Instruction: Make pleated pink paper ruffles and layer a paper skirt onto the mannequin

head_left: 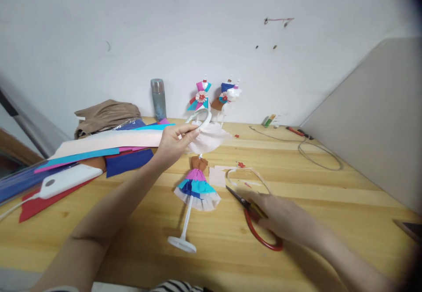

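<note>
My left hand (176, 140) is raised over the table, its fingers closed on a white tape roll (205, 118). A gathered pale pink crepe paper piece (211, 139) hangs at the roll; whether it is stuck to the tape I cannot tell. My right hand (280, 215), partly smeared by motion, grips red-handled scissors (252, 228) low over the table, blades pointing away to the left. Between the hands a miniature dress form (184, 226) stands on a white round base, wearing a brown top and a tiered skirt (198, 188) of pink, turquoise, blue and white.
Two more dressed forms (201, 94) (229, 92) stand by the wall. Paper sheets (112, 142), a white glue-gun-like device (70, 180), brown cloth (107, 116) and a flask (158, 100) are at left. A pale strip (260, 175), paper scraps (217, 177) and a cable (316, 164) lie rightward.
</note>
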`<control>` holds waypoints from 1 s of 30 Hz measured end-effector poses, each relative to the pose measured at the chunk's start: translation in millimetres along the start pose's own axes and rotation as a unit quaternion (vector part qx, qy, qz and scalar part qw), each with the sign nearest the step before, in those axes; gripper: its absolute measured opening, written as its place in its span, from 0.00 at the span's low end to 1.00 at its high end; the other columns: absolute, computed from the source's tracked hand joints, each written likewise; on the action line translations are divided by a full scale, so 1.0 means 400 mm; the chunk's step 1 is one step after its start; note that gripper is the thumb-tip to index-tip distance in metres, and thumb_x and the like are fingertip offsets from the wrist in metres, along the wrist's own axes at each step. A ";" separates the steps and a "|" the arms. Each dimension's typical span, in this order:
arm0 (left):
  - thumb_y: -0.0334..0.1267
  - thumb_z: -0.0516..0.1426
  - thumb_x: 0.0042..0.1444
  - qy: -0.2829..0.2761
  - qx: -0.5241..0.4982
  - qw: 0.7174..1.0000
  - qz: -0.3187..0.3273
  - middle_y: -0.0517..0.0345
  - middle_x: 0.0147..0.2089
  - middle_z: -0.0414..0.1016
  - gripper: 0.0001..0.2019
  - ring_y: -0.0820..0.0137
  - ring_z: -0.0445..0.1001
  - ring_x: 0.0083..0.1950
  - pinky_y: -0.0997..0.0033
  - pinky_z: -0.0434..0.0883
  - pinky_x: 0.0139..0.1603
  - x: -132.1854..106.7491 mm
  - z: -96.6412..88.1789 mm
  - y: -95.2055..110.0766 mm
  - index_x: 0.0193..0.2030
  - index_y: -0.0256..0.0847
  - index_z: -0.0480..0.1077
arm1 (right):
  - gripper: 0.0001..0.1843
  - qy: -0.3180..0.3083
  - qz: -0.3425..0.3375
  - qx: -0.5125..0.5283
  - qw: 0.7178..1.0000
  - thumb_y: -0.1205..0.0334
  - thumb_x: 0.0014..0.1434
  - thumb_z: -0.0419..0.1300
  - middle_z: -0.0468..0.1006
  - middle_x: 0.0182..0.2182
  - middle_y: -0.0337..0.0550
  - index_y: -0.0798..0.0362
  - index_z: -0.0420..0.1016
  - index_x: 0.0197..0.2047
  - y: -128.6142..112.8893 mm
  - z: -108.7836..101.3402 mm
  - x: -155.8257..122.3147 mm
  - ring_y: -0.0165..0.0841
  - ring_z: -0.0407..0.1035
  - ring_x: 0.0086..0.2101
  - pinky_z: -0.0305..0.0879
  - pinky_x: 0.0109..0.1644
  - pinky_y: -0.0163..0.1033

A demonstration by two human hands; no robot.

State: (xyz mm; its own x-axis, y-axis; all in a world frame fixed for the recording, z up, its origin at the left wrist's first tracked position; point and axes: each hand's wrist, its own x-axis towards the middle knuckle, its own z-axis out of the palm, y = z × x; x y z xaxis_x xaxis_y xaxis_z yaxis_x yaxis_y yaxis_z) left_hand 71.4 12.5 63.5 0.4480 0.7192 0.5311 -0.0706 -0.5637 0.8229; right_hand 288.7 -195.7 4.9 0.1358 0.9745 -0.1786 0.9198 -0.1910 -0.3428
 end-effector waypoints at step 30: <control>0.40 0.62 0.54 -0.041 0.032 0.998 0.042 0.54 0.36 0.83 0.09 0.68 0.79 0.37 0.71 0.73 0.40 0.009 -0.021 -0.009 0.35 0.38 0.82 | 0.32 -0.013 -0.058 0.126 0.990 0.67 0.47 0.59 0.80 0.53 0.45 0.35 0.78 0.55 0.039 0.044 -0.001 0.52 0.75 0.51 0.71 0.55 0.54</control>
State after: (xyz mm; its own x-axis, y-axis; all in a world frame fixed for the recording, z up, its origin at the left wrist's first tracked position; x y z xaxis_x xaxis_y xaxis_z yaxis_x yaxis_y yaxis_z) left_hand 65.6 20.8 64.2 0.5142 0.6342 0.5773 -0.0551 -0.6474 0.7602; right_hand 296.3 -201.1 -16.7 0.0209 0.9888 -0.1475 0.8065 -0.1039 -0.5820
